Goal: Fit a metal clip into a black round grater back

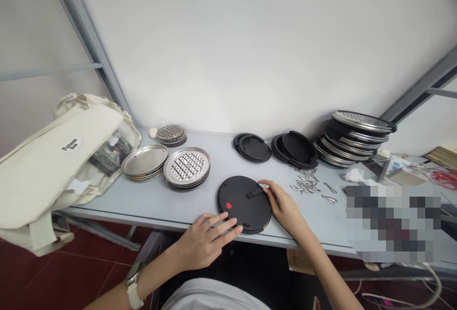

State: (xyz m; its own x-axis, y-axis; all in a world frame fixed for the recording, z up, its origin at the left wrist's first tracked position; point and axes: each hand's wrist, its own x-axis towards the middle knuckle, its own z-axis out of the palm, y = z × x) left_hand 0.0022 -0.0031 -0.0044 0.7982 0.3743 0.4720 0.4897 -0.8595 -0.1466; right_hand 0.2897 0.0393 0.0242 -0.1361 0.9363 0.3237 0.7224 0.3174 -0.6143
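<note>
A round black plastic disc (244,207) lies flat near the table's front edge, with a red dot and a raised slotted strip on its face. My left hand (210,238) is open, its spread fingertips resting on the disc's near-left edge. At the disc's upper right, my right hand (280,200) is closed in a pinch at the end of the strip. A small metal wire clip (263,185) shows at those fingertips, partly hidden by them. Right of the disc lies a loose pile of similar wire clips (306,182).
Stacked metal grater plates (186,166) and plain-topped metal discs (144,161) stand left, with smaller grater discs (171,133) behind. Black lids (254,148) and deeper black covers (298,148) sit at the back. A tall stack (357,134) rises right. A cream bag (60,157) covers the left end.
</note>
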